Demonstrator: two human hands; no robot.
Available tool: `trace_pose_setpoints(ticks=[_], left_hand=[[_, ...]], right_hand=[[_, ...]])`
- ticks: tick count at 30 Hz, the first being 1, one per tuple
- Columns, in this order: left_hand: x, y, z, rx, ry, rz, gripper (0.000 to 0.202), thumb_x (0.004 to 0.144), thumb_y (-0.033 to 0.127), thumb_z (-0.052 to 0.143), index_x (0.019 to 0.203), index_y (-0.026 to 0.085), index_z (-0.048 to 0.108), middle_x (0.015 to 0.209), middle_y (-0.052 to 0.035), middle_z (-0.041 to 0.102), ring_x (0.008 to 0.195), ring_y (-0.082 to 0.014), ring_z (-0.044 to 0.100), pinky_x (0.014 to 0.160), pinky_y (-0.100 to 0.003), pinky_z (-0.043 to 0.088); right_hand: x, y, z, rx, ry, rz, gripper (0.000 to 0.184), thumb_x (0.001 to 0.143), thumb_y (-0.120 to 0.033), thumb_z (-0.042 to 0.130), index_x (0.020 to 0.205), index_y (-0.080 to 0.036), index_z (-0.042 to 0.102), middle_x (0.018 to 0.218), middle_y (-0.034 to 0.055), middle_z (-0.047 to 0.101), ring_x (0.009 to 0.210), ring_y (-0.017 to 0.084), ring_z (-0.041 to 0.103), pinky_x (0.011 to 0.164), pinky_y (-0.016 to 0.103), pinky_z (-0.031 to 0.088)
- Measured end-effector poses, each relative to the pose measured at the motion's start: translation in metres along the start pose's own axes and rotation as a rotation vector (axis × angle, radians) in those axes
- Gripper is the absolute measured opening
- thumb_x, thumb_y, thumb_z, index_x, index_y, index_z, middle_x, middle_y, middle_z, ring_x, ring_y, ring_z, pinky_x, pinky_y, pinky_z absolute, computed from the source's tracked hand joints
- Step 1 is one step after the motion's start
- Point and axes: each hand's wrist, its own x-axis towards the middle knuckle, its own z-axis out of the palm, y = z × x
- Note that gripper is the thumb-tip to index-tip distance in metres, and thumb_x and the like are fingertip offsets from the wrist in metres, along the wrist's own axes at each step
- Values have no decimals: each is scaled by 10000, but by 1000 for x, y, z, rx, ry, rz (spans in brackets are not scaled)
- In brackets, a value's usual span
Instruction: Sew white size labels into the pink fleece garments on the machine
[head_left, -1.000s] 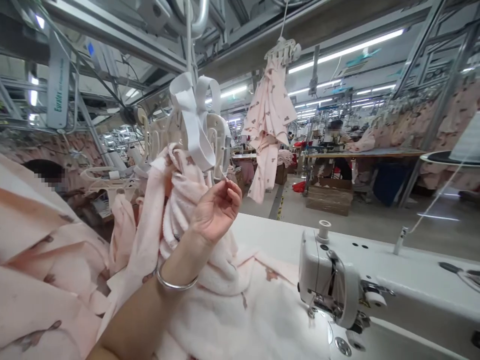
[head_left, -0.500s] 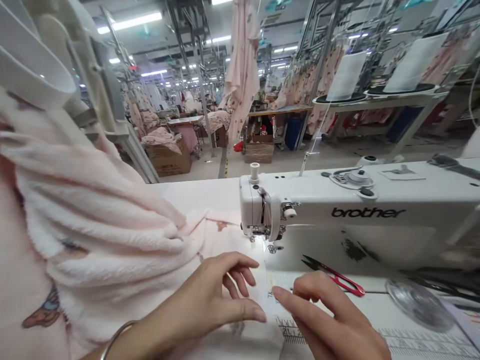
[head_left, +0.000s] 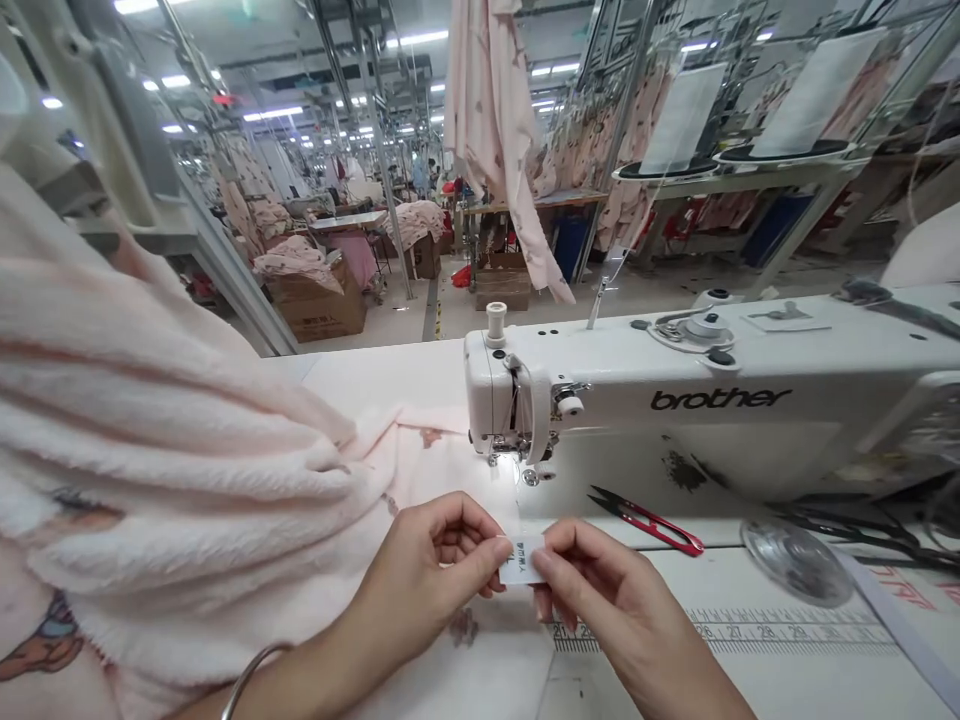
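Both of my hands pinch a small white printed label (head_left: 523, 560) just in front of the needle of a white sewing machine (head_left: 675, 400). My left hand (head_left: 435, 570) grips the label's left end between thumb and fingers. My right hand (head_left: 600, 590) grips its right end. Under them lies pale pink fleece fabric (head_left: 225, 500), bunched high at the left and spread flat towards the presser foot (head_left: 517, 465).
Red-handled thread snips (head_left: 649, 518) lie on the table right of the needle. A clear round lid (head_left: 795, 560) sits further right, and a printed ruler (head_left: 750, 630) runs along the table. Pink garments hang overhead (head_left: 495, 130); cardboard boxes (head_left: 315, 310) stand across the aisle.
My hands lay flat on the fabric half a second ago; now both have lifted slightly and pinch the small label. A second ago my left hand was raised at the hanging fabric.
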Motion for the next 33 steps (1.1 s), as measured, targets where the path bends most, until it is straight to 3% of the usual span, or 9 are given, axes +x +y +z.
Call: trace_pose_setpoints(ticks=[6,12,15,18,22,27,30,33], left_hand=[[5,-3,-4,21,-47,-48,294,764,360,693,882,105,605,725,-17,591,671,-98,551,624,-189,456],[6,-7,-6,3,-86,-99,276,769,377,674,799,120,578,659,-14,594,611,-117,585,587,-209,468],[9,7,-19,292,40,25,230,802,363,628,773,137,607,655,-17,615,600,-122,579,575,-207,443],[23,17,-30,736,182,171,161,826,317,594,769,173,640,706,-8,647,644,-135,590,607,-219,418],[54,-6,-28,1016,66,158,69,802,240,604,789,181,638,892,-36,670,821,-199,618,726,-279,448],[67,-48,-33,1029,20,170,45,798,156,570,762,159,597,1009,-58,619,912,-195,598,778,-290,470],[60,-45,-38,1007,13,196,61,816,175,563,766,162,595,1032,-54,617,941,-184,594,805,-282,473],[55,-29,-33,961,88,230,100,843,240,551,815,179,625,987,-51,633,953,-194,590,819,-292,470]], right_hand=[[1,-1,4,-30,42,23,362,832,-539,580,741,-194,523,625,-18,539,596,114,478,552,234,352],[-1,1,0,-128,36,17,350,864,-525,533,739,-198,522,643,-12,540,632,133,522,579,238,397],[-4,19,-6,-328,152,-127,266,919,-450,481,856,-208,568,758,8,585,696,139,556,622,236,442],[-5,48,-8,-698,271,-447,180,957,-315,441,1038,-218,571,947,40,611,847,151,581,712,244,478],[2,83,1,-1149,274,-793,295,967,-224,413,1217,-132,539,1220,106,583,1170,240,507,920,355,425],[9,97,8,-1248,216,-836,318,966,-259,438,1236,-127,541,1309,92,544,1235,249,469,1024,394,300],[11,96,9,-1211,211,-833,285,952,-227,457,1206,-140,552,1266,82,575,1217,246,477,1028,396,286],[13,93,14,-1097,277,-787,192,953,-195,430,1064,-154,581,1171,99,588,1169,249,488,977,400,333]])
